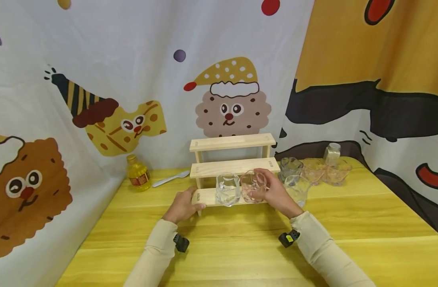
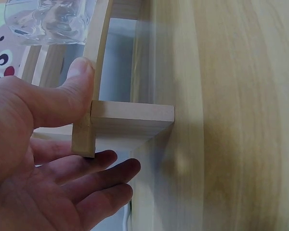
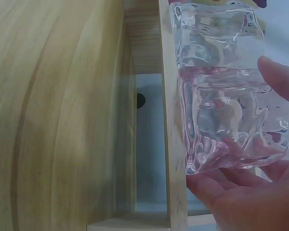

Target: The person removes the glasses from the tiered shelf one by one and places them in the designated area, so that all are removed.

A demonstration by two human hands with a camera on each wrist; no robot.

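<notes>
A three-tier wooden rack (image 1: 234,166) stands against the back. At its lowest tier's left end, my left hand (image 1: 184,205) holds the board, the thumb over the top and the fingers around the end; the left wrist view shows the thumb (image 2: 77,94) pressing the wood. My right hand (image 1: 279,196) grips a pink wavy glass (image 1: 251,183) at the lowest tier. Thumb and fingers lie on opposite sides of this glass (image 3: 236,120). Just left of it, a clear wavy glass (image 1: 227,187) stands on the same tier, very close to or touching it.
Right of the rack are a grey glass (image 1: 289,167), another clear glass (image 1: 298,190), two pinkish glasses (image 1: 313,170) and a jar (image 1: 332,153) with a pale lid. On the left stand a yellow bottle (image 1: 138,175) and a white spoon-like utensil (image 1: 170,179). A printed curtain hangs behind.
</notes>
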